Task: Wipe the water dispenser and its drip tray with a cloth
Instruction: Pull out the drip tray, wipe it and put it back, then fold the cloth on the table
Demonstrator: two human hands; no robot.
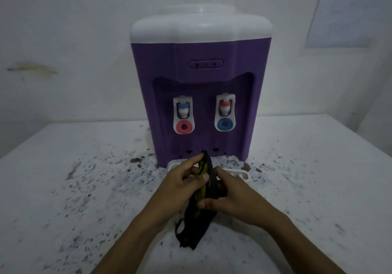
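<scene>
1 purple water dispenser with 2 taps stands at 12 o'clock on the speckled table. Its white drip tray is mostly hidden behind the hands. The left hand and right hand each pinch 1 dark cloth, fingers curled.

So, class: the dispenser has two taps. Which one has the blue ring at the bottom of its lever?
The tap on the right of the picture: pink cap, blue ring below. The other tap is reversed, with a blue cap and a pink ring.
</scene>
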